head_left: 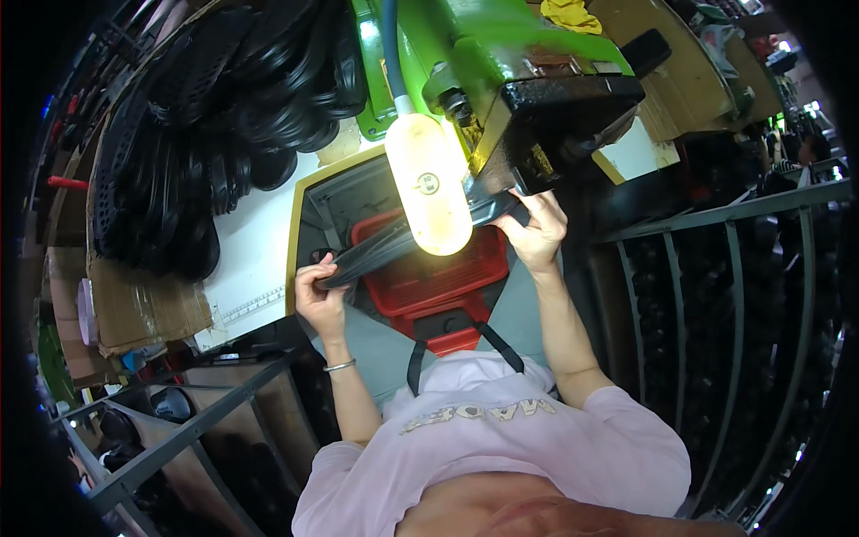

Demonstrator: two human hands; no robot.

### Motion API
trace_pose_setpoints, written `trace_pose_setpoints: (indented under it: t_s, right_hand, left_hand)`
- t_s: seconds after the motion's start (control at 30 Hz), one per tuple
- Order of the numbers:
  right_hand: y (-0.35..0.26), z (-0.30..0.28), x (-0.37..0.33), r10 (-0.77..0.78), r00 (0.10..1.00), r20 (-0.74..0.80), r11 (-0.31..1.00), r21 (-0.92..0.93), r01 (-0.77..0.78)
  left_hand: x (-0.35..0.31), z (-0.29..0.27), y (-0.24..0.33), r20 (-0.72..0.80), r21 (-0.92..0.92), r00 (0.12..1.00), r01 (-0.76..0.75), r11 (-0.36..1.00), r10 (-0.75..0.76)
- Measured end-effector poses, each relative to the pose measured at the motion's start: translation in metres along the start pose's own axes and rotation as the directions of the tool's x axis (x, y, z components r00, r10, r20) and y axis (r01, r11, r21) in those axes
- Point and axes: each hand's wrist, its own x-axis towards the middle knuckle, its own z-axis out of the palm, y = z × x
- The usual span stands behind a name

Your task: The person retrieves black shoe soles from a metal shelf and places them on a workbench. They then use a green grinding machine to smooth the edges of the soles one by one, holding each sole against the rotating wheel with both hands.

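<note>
A long black shoe (374,254), seen nearly edge-on, spans the space between my hands under the machine head. My left hand (320,291) pinches its near left end, thumb and fingers closed on it. At the other end my right hand (537,231) grips it close beneath the black machine head (573,112). A bright oval lamp (428,179) hangs in front and hides the shoe's middle. The green machine body (501,36) rises behind. Whether the shoe touches the machine's working point cannot be made out.
Black perforated shoes (192,116) are heaped in a cardboard box (148,309) at the left. A white tabletop (255,237) with a yellow edge surrounds a cutout. Below it sits a red plastic basket (429,295). Metal railings (734,219) stand at right and lower left.
</note>
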Motion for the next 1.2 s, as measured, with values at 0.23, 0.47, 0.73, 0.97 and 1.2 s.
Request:
trace_pose_setpoints:
  t_s: [0.23,0.47,0.73,0.97,1.2]
  right_hand:
    - [0.012,-0.021,0.0,0.04,0.997,-0.064,0.945,0.326,-0.017]
    - [0.032,-0.053,-0.001,0.218,0.97,-0.11,0.881,0.45,-0.147]
    - [0.056,-0.064,0.003,0.396,0.902,-0.171,0.791,0.562,-0.24]
    - [0.034,-0.038,0.001,0.405,0.91,-0.085,0.792,0.53,-0.303]
    - [0.027,-0.014,-0.015,0.327,0.944,0.047,0.864,0.391,-0.319]
  left_hand:
    - [0.016,0.063,0.053,0.123,0.401,0.948,-0.317,0.859,0.292]
    - [0.023,0.128,0.075,0.172,0.359,0.884,-0.467,0.808,0.434]
    - [0.026,0.162,0.082,0.129,0.392,0.897,-0.437,0.809,0.422]
    - [0.03,0.119,0.086,0.096,0.385,0.966,-0.259,0.886,0.24]
    - [0.031,0.063,0.085,0.18,0.476,0.969,-0.239,0.846,0.172]
